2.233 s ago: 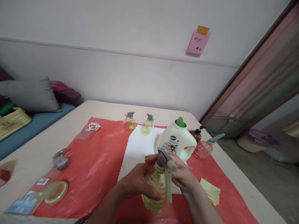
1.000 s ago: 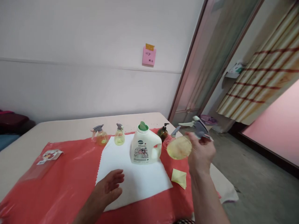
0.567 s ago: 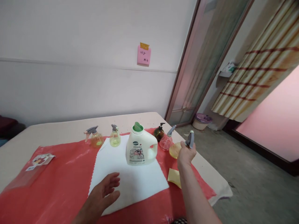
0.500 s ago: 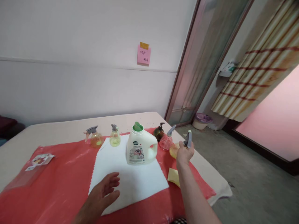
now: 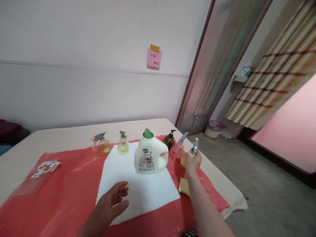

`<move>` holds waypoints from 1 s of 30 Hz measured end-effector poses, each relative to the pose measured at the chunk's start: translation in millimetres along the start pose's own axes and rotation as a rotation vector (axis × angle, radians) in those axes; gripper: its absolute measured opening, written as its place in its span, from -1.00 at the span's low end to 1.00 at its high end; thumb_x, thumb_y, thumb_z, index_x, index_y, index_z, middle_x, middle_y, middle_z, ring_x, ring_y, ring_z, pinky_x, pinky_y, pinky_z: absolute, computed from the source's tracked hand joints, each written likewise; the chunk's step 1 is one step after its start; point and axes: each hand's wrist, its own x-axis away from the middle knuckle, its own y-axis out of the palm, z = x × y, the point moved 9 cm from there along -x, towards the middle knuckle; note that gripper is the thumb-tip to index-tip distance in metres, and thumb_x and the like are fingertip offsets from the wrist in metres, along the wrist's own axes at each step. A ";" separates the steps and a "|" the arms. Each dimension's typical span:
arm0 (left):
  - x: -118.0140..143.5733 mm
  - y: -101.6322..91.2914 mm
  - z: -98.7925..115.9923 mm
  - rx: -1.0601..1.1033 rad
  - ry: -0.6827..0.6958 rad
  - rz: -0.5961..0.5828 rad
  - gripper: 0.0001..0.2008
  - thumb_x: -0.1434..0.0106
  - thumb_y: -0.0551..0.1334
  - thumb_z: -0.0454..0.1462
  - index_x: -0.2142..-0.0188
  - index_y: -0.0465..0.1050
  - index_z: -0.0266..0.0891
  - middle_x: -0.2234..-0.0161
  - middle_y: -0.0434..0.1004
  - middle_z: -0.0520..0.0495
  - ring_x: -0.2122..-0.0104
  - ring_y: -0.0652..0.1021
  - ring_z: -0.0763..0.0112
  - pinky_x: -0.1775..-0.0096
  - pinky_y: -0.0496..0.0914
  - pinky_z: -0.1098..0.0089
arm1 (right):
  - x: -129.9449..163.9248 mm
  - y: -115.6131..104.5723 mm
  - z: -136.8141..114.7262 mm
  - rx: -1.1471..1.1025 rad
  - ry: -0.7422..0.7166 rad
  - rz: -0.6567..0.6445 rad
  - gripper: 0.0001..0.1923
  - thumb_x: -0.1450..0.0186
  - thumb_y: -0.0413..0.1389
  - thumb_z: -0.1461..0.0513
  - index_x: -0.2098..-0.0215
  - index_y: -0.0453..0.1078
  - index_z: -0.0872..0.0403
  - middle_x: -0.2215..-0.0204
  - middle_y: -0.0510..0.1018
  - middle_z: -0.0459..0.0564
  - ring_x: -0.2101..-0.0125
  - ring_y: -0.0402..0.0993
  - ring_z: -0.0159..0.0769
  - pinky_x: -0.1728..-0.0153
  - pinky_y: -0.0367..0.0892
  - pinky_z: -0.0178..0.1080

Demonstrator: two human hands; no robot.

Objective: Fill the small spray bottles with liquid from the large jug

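Right hand (image 5: 193,162) wrapped around a yellow spray bottle (image 5: 187,159) at the right end of the bottle row

The fingers are closed about the bottle's neck, its grey trigger head (image 5: 196,145) standing upright above the knuckles — the long axis runs near vertical, the round body low against the red sheet (image 5: 61,184), though whether it touches the sheet cannot be told. The bottle sits just right of the pink spray bottle (image 5: 177,149) and well right of the white jug (image 5: 150,154). The left hand (image 5: 114,200) lies far from it — open, palm down, fingers spread on the white cloth (image 5: 138,187), holding nothing.
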 end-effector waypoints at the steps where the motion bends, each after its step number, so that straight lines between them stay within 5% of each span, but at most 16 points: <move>1: 0.1 0.3 0.3 0.001 0.002 0.001 -0.39 -0.13 0.48 0.07 -0.11 0.59 -0.11 -0.07 0.66 -0.27 -0.14 0.61 -0.11 -0.22 0.45 -0.04 | 0.4 -4.9 -1.9 0.016 -0.003 0.043 -0.54 -0.45 0.23 0.03 -0.22 0.42 0.06 -0.17 0.52 0.10 -0.07 0.54 -0.10 -0.07 0.53 0.07; 5: -1.9 -0.9 0.1 0.014 0.000 0.004 -0.39 -0.11 0.50 0.07 -0.09 0.60 -0.10 -0.05 0.68 -0.26 -0.13 0.61 -0.11 -0.19 0.48 -0.02 | 3.0 -28.7 -21.9 0.042 -0.063 0.226 -0.51 -0.44 0.23 0.02 -0.24 0.40 0.04 -0.22 0.48 0.12 -0.14 0.49 -0.04 -0.15 0.47 0.15; 9: -5.3 -2.9 -1.0 0.032 0.000 0.029 -0.38 -0.05 0.53 0.08 -0.06 0.62 -0.11 0.00 0.69 -0.25 -0.08 0.64 -0.09 -0.13 0.52 0.04 | 20.6 -41.2 -74.7 -0.006 -0.279 0.294 -0.44 -0.42 0.23 0.05 -0.30 0.33 0.07 -0.27 0.41 0.19 -0.29 0.35 0.10 -0.30 0.28 0.33; 12: -8.0 -4.5 -3.6 0.055 -0.005 0.050 -0.38 -0.03 0.54 0.07 -0.04 0.63 -0.13 0.04 0.69 -0.23 -0.04 0.65 -0.05 -0.08 0.55 0.09 | 58.8 -30.7 -129.1 -0.061 -0.505 0.202 -0.46 -0.41 0.16 0.14 -0.31 0.31 0.13 -0.24 0.40 0.31 -0.31 0.34 0.14 -0.29 0.29 0.34; 18: -15.7 -10.6 -9.0 0.083 -0.041 0.007 -0.37 -0.02 0.56 0.05 -0.03 0.62 -0.17 0.02 0.68 -0.26 -0.06 0.64 -0.03 -0.07 0.55 0.13 | 168.5 -0.6 -210.2 -0.145 -0.885 -0.089 -0.51 -0.42 0.13 0.31 -0.31 0.32 0.02 -0.18 0.52 0.23 -0.22 0.49 -0.01 -0.19 0.47 0.16; 23: -19.2 -12.6 -4.2 0.093 -0.029 0.037 -0.42 0.00 0.57 -0.02 0.03 0.63 -0.21 0.07 0.69 -0.26 -0.01 0.65 -0.01 -0.06 0.54 0.14 | 216.4 5.1 -227.9 -0.223 -1.103 -0.240 -0.47 -0.37 0.17 0.41 -0.28 0.39 0.00 -0.13 0.58 0.17 -0.18 0.53 -0.09 -0.17 0.50 0.03; 30: -23.5 -28.5 -9.4 0.062 0.006 0.280 -0.48 0.00 0.52 -0.01 0.09 0.62 -0.22 0.14 0.70 -0.24 0.09 0.68 0.03 0.02 0.55 0.14 | 220.8 20.5 -226.0 -0.237 -1.101 -0.300 -0.54 -0.36 0.16 0.44 -0.20 0.43 0.08 -0.07 0.62 0.23 -0.11 0.58 -0.07 -0.08 0.56 0.02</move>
